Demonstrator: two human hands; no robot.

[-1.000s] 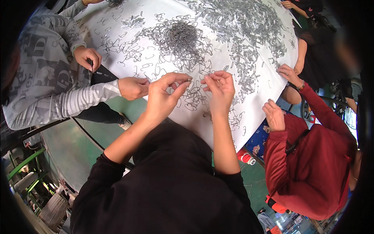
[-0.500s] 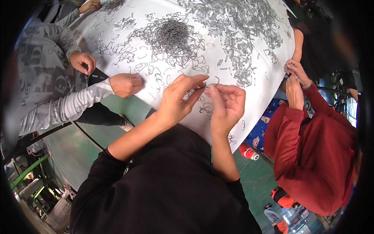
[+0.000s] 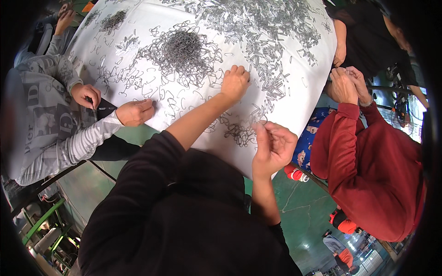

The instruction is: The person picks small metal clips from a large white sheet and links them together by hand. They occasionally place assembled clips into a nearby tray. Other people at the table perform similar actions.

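My left hand [image 3: 236, 83] is stretched out over the white-covered table [image 3: 230, 158], palm down with fingers curled. It lies between a dense heap of bent wire hooks [image 3: 184, 48] and a wide spread of small, flat metal pieces [image 3: 271, 50]. Its fingertips are hidden, so what they hold does not show. Close to the table's near edge, my right hand [image 3: 275, 145] is raised with thumb and forefinger pinched together. Anything between them is too small to make out. Just left of its thumb lies a smaller cluster of wire hooks [image 3: 239, 131].
At the left, a person in a grey patterned top has a hand [image 3: 136, 112] at the table edge. On the right, a person in a dark red top [image 3: 368, 175] holds both hands together. Another small dark heap [image 3: 113, 21] lies at the far left.
My hands were together around a bent wire hook. Now they are apart: the left has reached forward over the table, while the right stays near the edge, slightly lower in view.
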